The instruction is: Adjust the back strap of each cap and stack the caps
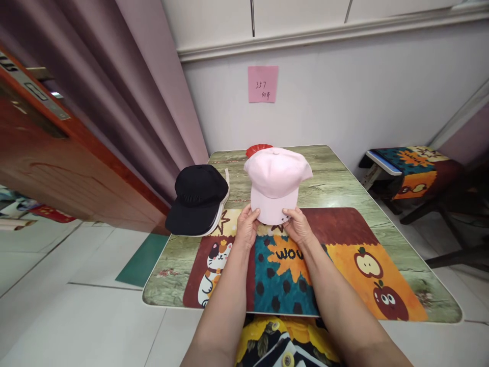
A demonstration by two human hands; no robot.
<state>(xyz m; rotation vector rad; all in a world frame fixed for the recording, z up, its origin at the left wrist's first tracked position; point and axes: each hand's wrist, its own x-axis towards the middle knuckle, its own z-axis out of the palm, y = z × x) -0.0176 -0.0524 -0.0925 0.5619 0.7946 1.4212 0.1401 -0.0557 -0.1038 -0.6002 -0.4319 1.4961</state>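
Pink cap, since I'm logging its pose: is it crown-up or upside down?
Crown-up: the pink cap shows its rounded top above its brim, which the left hand and right hand hold near the edge.

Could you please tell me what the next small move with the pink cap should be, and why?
Perhaps shift the pink cap left toward the black cap: the left hand and right hand both hold its brim, and a pale brim showing beneath the black cap suggests that caps are stacked there.

The curtain [137,76], wooden door [76,168] and tiled floor [95,321] suggest a room at home.
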